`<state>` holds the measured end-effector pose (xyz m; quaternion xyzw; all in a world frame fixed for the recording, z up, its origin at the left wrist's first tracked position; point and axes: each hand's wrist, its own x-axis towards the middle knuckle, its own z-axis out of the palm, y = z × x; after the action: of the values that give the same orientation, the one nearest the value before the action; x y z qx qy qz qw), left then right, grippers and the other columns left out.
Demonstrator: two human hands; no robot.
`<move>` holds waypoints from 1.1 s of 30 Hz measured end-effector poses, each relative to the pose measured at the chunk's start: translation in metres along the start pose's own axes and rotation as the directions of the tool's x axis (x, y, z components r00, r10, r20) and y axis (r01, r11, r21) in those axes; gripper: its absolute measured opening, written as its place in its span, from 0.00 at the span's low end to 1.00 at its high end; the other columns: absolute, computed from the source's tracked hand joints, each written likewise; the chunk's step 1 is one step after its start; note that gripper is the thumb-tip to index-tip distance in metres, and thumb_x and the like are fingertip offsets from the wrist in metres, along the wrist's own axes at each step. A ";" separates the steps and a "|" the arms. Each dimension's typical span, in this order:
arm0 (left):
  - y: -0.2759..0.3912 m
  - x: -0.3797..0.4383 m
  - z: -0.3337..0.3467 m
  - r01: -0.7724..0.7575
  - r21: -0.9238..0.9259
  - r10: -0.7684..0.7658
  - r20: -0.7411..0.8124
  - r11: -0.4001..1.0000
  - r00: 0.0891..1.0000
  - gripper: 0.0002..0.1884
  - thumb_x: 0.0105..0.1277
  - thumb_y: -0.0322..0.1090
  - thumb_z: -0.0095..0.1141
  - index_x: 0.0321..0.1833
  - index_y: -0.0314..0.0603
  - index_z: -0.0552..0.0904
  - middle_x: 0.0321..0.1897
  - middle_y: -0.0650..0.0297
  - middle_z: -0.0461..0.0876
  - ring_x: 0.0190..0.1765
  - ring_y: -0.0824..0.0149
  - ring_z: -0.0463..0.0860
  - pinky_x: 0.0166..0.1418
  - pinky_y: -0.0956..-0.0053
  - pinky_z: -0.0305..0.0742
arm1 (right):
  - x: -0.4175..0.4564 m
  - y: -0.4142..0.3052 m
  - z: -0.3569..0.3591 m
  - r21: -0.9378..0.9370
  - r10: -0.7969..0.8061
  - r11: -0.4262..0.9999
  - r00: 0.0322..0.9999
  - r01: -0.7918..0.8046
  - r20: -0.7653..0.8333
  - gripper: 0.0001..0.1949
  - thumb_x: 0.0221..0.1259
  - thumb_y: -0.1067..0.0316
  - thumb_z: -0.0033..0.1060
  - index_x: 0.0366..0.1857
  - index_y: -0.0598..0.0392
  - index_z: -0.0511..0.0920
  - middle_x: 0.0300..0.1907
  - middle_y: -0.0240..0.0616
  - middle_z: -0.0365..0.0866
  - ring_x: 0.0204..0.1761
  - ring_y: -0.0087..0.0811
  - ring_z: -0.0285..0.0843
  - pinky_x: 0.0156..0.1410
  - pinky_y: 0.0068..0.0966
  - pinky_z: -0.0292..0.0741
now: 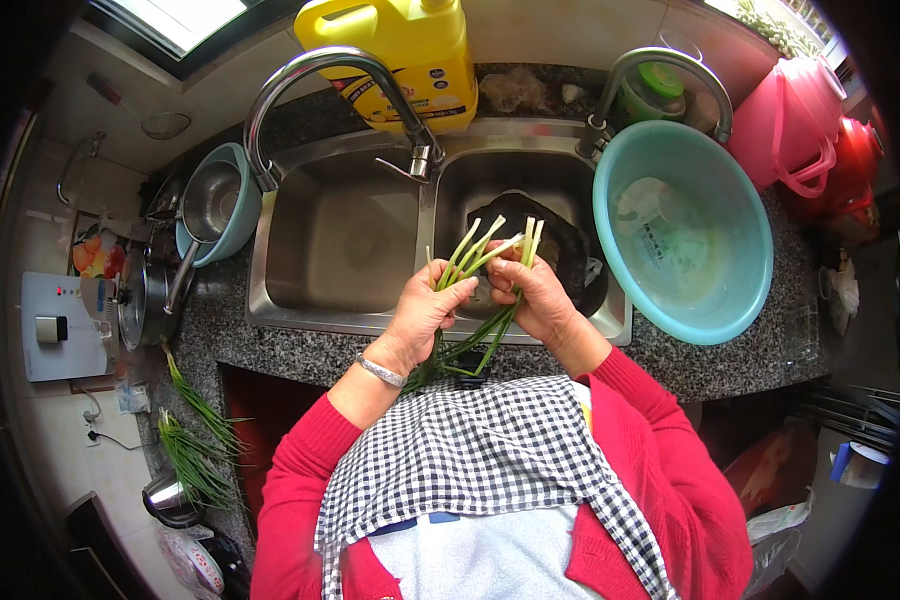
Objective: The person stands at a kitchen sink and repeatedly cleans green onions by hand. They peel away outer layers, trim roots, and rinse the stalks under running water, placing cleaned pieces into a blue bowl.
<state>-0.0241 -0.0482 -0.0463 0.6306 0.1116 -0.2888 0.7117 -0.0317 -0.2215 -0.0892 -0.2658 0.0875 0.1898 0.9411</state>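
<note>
My left hand (427,300) grips a bunch of green onions (468,255), their pale root ends pointing up and away from me. A few more stalks (529,244) are pinched in my right hand (536,292), close beside the left. The green leaves hang down over the counter's front edge towards my checked apron (457,442). Both hands are above the near rim of a steel double sink (345,321). Under them, the right basin holds a dark plastic bag (521,206), partly hidden by the stalks and my right hand.
A turquoise basin (607,225) stands right of the sink, near pink (787,120) and red (859,165) thermos jugs. Two faucets (420,146) (604,112) arch behind. A yellow jug (435,67) stands at the back. More green onions (195,457) lie on the left counter, near a lidded pot (139,300).
</note>
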 end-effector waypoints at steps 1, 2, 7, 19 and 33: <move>0.001 -0.001 0.000 0.000 0.020 0.000 -0.006 1.000 1.000 0.09 0.65 0.36 0.62 0.37 0.48 0.74 0.26 0.75 0.74 0.24 0.85 0.67 0.22 0.90 0.58 | -0.002 -0.001 0.003 -0.018 0.003 1.000 1.000 -0.003 -0.002 0.08 0.61 0.72 0.59 0.43 0.55 0.75 0.29 0.24 0.69 0.25 0.15 0.62 0.27 0.14 0.60; 0.003 -0.003 0.001 0.000 0.040 0.001 -0.013 0.999 1.000 0.08 0.64 0.35 0.62 0.37 0.48 0.74 0.25 0.76 0.73 0.24 0.84 0.67 0.23 0.90 0.58 | -0.003 -0.002 0.005 -0.015 0.008 1.000 1.000 -0.008 -0.005 0.08 0.60 0.72 0.60 0.41 0.55 0.76 0.28 0.24 0.69 0.26 0.15 0.62 0.27 0.15 0.61; 0.007 -0.006 0.003 -0.006 -0.004 0.006 -0.015 1.000 1.000 0.07 0.65 0.36 0.61 0.37 0.49 0.74 0.24 0.77 0.70 0.24 0.84 0.65 0.24 0.89 0.57 | -0.001 0.002 -0.002 -0.019 0.012 1.000 1.000 -0.012 0.000 0.06 0.61 0.71 0.61 0.39 0.54 0.76 0.27 0.24 0.69 0.25 0.15 0.62 0.27 0.14 0.60; 0.003 -0.008 0.007 -0.095 0.153 0.097 -0.002 0.984 0.995 0.08 0.64 0.38 0.62 0.38 0.50 0.75 0.25 0.78 0.73 0.22 0.85 0.63 0.24 0.88 0.57 | -0.003 0.007 0.006 -0.033 0.013 0.999 0.998 -0.015 -0.065 0.08 0.63 0.64 0.63 0.32 0.50 0.72 0.24 0.24 0.67 0.22 0.15 0.59 0.25 0.14 0.57; -0.007 -0.006 0.010 -0.124 0.096 0.135 -0.120 0.988 0.984 0.05 0.63 0.33 0.62 0.37 0.44 0.79 0.27 0.76 0.76 0.29 0.84 0.70 0.33 0.88 0.64 | -0.005 0.022 0.018 -0.641 -0.319 0.759 0.922 0.109 -0.220 0.09 0.59 0.66 0.67 0.34 0.57 0.77 0.28 0.23 0.75 0.29 0.14 0.68 0.33 0.14 0.69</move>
<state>-0.0343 -0.0567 -0.0470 0.6843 0.1022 -0.2060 0.6920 -0.0441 -0.1966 -0.0832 -0.5938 0.1386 0.0526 0.7909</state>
